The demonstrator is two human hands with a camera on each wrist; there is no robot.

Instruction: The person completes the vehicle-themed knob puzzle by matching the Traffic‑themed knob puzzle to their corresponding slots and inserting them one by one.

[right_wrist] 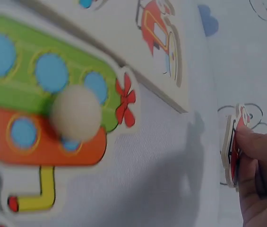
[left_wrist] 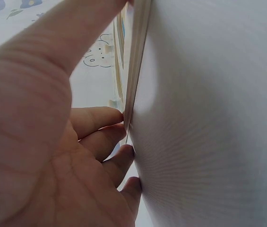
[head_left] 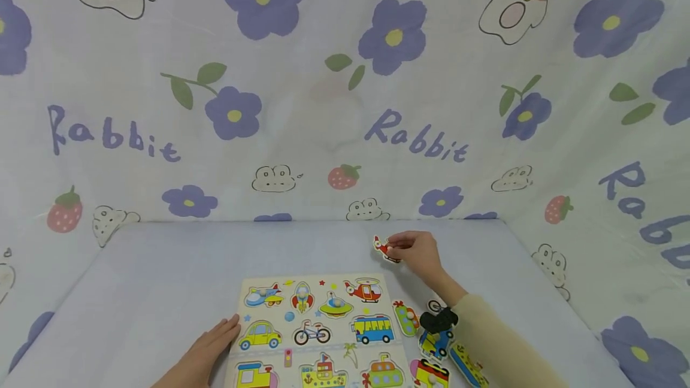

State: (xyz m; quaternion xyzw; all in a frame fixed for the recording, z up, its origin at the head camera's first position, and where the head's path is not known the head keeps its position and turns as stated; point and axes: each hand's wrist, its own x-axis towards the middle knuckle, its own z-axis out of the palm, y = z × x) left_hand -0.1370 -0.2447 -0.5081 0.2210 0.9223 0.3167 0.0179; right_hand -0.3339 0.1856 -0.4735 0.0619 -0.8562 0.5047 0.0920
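Note:
Up near the back of the table my right hand (head_left: pixel 419 251) pinches a red helicopter puzzle piece (head_left: pixel 381 248) between thumb and fingers. In the right wrist view the helicopter piece (right_wrist: pixel 232 146) is seen almost edge-on. A wooden vehicle puzzle board (head_left: pixel 318 346) lies in front of me, its helicopter picture (head_left: pixel 363 290) at the top right corner. Knobbed airplane (head_left: pixel 264 296), rocket (head_left: pixel 302 298) and flying saucer (head_left: pixel 336 305) pieces sit in the top row. My left hand (head_left: pixel 207 346) touches the board's left edge with extended fingers, and the left wrist view shows fingertips along that edge (left_wrist: pixel 135 61).
Loose pieces lie right of the board: a green and orange submarine (head_left: pixel 405 318), a blue vehicle (head_left: pixel 433 343), a yellow ship (head_left: pixel 468 365) and a red and yellow piece (head_left: pixel 430 373). A bicycle piece (head_left: pixel 435 306) lies partly behind the black wrist camera (head_left: pixel 439 320). A patterned curtain (head_left: pixel 302 136) hangs behind the table.

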